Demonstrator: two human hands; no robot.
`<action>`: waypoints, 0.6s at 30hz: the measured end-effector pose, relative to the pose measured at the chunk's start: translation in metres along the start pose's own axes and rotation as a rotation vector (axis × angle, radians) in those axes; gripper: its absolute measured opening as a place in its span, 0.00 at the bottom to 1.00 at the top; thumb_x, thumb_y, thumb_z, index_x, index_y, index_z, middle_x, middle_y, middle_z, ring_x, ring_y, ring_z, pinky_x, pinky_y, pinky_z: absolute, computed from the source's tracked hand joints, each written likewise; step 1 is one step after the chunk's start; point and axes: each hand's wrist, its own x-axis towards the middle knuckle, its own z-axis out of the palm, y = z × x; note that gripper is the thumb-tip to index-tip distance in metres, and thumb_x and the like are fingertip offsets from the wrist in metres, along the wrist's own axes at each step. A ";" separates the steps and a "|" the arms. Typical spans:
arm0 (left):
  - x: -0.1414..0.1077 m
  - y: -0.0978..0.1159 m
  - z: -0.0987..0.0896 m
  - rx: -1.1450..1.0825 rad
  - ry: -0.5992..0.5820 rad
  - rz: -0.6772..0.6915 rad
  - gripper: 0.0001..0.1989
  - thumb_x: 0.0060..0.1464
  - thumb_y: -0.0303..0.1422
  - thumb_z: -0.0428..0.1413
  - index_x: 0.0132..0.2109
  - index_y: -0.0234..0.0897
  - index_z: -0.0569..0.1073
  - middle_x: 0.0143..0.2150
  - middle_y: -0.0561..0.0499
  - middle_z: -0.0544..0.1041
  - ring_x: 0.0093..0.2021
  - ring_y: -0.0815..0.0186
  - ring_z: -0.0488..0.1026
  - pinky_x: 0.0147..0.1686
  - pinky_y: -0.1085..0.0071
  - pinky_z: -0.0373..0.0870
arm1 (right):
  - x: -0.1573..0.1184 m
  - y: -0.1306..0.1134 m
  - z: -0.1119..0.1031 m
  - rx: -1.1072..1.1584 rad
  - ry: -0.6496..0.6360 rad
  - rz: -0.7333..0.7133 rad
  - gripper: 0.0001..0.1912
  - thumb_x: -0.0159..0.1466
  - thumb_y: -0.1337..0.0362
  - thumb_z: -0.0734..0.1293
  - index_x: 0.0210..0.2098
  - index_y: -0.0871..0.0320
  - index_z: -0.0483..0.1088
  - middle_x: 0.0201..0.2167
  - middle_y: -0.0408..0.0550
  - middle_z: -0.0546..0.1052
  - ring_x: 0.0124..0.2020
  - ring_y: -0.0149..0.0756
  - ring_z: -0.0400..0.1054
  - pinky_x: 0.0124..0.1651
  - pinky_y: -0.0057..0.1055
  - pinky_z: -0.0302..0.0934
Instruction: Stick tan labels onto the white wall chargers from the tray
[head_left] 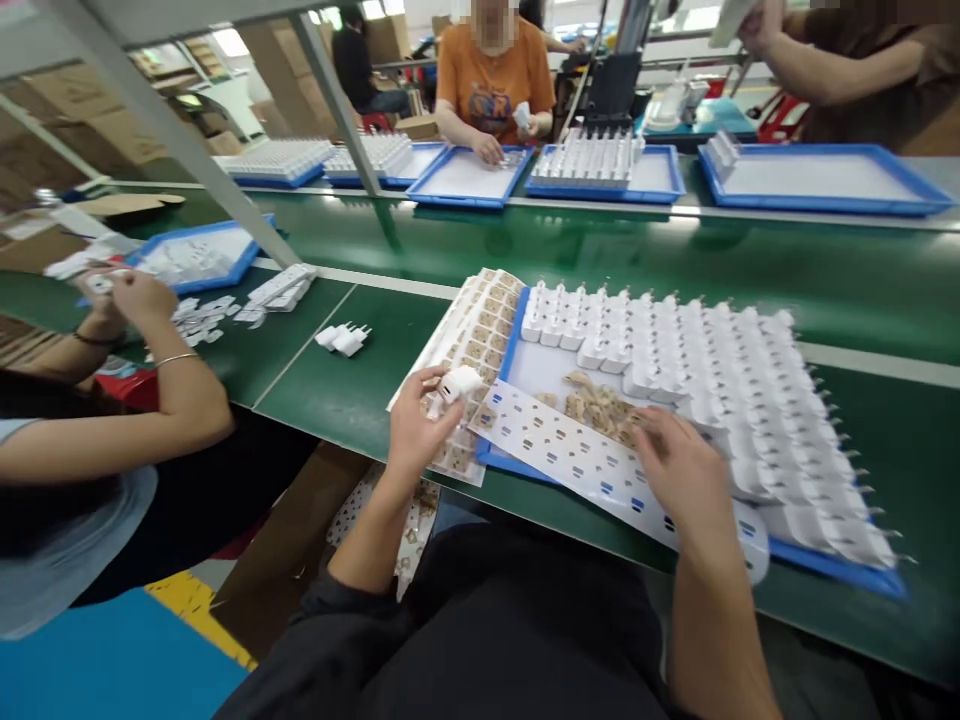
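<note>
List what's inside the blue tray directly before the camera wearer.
The blue tray holds rows of white plugs and a pile of brown scraps. The spotted sheet across its front edge and the right hand hide parts; whatever's under the plugs is covered.

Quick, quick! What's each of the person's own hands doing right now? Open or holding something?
Left hand: closed on a white charger.
Right hand: fingers curled beside tan scraps; can't tell if it's holding anything.

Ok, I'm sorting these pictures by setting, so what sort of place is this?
Probably a factory assembly line: blue trays hold rows of white plugs, several people work along a long green table, and cardboard boxes stand behind.
</note>
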 end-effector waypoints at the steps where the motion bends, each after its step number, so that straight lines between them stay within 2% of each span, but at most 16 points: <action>1: 0.013 -0.012 -0.011 0.098 0.044 -0.038 0.19 0.51 0.34 0.64 0.51 0.41 0.74 0.52 0.47 0.76 0.49 0.58 0.75 0.51 0.61 0.74 | 0.001 0.004 0.002 -0.016 0.005 -0.009 0.17 0.69 0.56 0.61 0.49 0.56 0.76 0.51 0.57 0.80 0.52 0.54 0.75 0.53 0.49 0.69; 3: 0.040 -0.039 -0.033 0.262 0.091 -0.090 0.18 0.51 0.33 0.65 0.49 0.40 0.74 0.50 0.46 0.76 0.50 0.57 0.73 0.50 0.59 0.72 | 0.000 0.007 0.005 -0.015 0.022 -0.021 0.17 0.70 0.55 0.61 0.49 0.56 0.76 0.52 0.56 0.80 0.51 0.52 0.75 0.53 0.47 0.69; 6: 0.072 -0.087 -0.059 0.447 0.140 -0.142 0.17 0.49 0.31 0.67 0.46 0.38 0.74 0.46 0.46 0.76 0.55 0.52 0.70 0.57 0.52 0.67 | -0.003 0.000 0.006 0.035 0.014 -0.056 0.16 0.70 0.55 0.62 0.47 0.55 0.76 0.51 0.55 0.79 0.50 0.50 0.75 0.52 0.47 0.70; 8: 0.085 -0.116 -0.072 0.491 0.218 -0.091 0.17 0.46 0.33 0.69 0.42 0.36 0.74 0.43 0.47 0.74 0.57 0.49 0.67 0.60 0.45 0.62 | -0.004 -0.011 0.007 0.080 -0.005 -0.111 0.15 0.70 0.56 0.62 0.47 0.55 0.76 0.50 0.54 0.80 0.50 0.50 0.75 0.53 0.48 0.69; 11: 0.098 -0.146 -0.085 0.448 0.325 0.022 0.19 0.46 0.39 0.71 0.38 0.34 0.73 0.47 0.45 0.70 0.62 0.43 0.60 0.63 0.37 0.54 | -0.001 -0.029 0.014 0.130 -0.049 -0.217 0.13 0.71 0.58 0.62 0.47 0.54 0.75 0.47 0.53 0.81 0.50 0.51 0.74 0.54 0.49 0.67; 13: 0.103 -0.155 -0.092 0.424 0.358 0.052 0.23 0.43 0.43 0.73 0.36 0.34 0.72 0.50 0.44 0.68 0.63 0.41 0.56 0.64 0.35 0.52 | 0.003 -0.042 0.023 0.126 -0.080 -0.275 0.12 0.71 0.60 0.62 0.47 0.55 0.74 0.44 0.53 0.82 0.48 0.51 0.73 0.51 0.49 0.66; 15: 0.106 -0.155 -0.095 0.403 0.378 0.087 0.23 0.43 0.45 0.73 0.35 0.35 0.72 0.49 0.44 0.67 0.63 0.42 0.55 0.64 0.36 0.52 | 0.006 -0.054 0.034 0.086 -0.120 -0.299 0.11 0.70 0.62 0.62 0.46 0.56 0.74 0.42 0.54 0.82 0.47 0.52 0.72 0.49 0.48 0.65; 18: 0.101 -0.136 -0.087 0.389 0.384 0.128 0.22 0.46 0.43 0.71 0.39 0.34 0.74 0.47 0.44 0.69 0.60 0.44 0.59 0.61 0.39 0.57 | 0.010 -0.069 0.050 0.025 -0.175 -0.279 0.08 0.68 0.66 0.63 0.44 0.56 0.73 0.41 0.55 0.81 0.47 0.53 0.70 0.48 0.47 0.62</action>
